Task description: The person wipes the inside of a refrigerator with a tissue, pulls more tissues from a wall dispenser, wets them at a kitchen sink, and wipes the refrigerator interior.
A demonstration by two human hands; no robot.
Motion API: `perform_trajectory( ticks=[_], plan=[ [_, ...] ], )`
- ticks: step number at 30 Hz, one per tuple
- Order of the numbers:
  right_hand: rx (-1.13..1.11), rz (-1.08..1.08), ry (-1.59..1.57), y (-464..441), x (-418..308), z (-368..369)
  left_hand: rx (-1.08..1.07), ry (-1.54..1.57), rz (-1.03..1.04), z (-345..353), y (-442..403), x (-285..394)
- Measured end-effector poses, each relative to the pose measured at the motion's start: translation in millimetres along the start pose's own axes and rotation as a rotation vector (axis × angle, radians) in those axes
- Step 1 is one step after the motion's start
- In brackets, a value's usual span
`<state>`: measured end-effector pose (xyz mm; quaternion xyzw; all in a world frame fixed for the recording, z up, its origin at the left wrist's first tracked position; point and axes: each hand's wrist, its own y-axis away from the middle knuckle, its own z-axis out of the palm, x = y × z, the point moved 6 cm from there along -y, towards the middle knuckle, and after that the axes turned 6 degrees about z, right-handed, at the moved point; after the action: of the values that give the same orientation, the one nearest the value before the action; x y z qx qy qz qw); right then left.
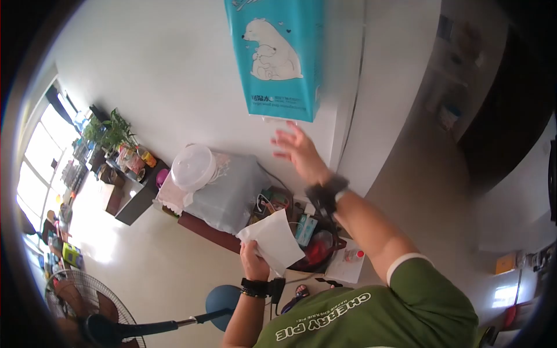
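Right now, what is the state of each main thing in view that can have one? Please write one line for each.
Left hand: closed on the white sheet
White sheet: held, mostly flat
Right hand: open, fingers spread
Blue pack: upright, above the right hand
Fan: cannot tell whether running

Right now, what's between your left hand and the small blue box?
In the head view, a white sheet lies between the left hand and the small blue box.

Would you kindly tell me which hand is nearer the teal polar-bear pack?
The right hand, raised open just below the teal pack; the left hand is lower down, holding a white sheet.
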<state>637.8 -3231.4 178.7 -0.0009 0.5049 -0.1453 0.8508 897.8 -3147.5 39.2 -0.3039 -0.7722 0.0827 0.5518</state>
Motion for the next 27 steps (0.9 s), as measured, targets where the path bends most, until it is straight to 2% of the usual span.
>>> perform_trajectory(
  ticks=[3, 4, 6, 9, 11, 12, 14, 15, 16, 17, 19, 21, 22, 25, 26, 27],
  plan=[
    [0.100, -0.035, -0.161, -47, -26, -18, 0.056, -0.269, 0.143, -3, -12, 39],
    [0.137, -0.031, -0.207, -55, -23, -25, 0.166, 0.176, -0.110, -7, -10, 26],
    [0.073, -0.011, -0.188, -50, -27, -11, 0.370, 1.076, -0.604, 5, -1, 4],
    [0.091, -0.031, -0.113, -36, -35, 1, 0.353, 1.105, -0.541, -7, -7, 21],
    [0.097, -0.106, -0.002, -23, -27, 1, 0.313, 1.001, -0.503, -17, -2, 12],
    [0.141, -0.121, 0.165, -18, -13, -6, 0.312, 0.935, -0.480, -21, -3, 14],
    [0.217, 0.006, 0.183, 2, 30, -19, 0.311, 0.915, -0.479, -20, -6, 14],
    [0.282, 0.149, 0.252, 23, 38, -14, 0.315, 0.958, -0.503, -17, -7, 11],
    [0.259, 0.177, 0.236, 38, 59, -17, 0.320, 1.000, -0.527, -14, -7, 6],
    [0.166, 0.102, 0.251, 51, 83, -24, 0.210, 0.657, -0.344, -19, -11, 5],
    [0.089, 0.260, 0.357, 82, 97, -27, -0.017, -0.028, 0.019, -15, -11, 3],
    [0.112, 0.321, 0.345, 107, 103, -34, 0.055, 0.621, -0.300, -9, -18, 8],
    [0.027, 0.373, 0.386, 117, 109, -34, 0.093, 0.946, -0.459, 2, -22, 12],
    [-0.215, 0.518, 0.434, 132, 114, -24, 0.121, 1.383, -0.787, 38, -26, 11],
    [-0.277, 0.566, 0.404, 138, 108, -14, 0.128, 1.351, -0.761, 43, -31, 22],
    [-0.335, 0.614, 0.373, 143, 103, -9, 0.041, 1.273, -0.716, 47, -34, 22]
  ],
)
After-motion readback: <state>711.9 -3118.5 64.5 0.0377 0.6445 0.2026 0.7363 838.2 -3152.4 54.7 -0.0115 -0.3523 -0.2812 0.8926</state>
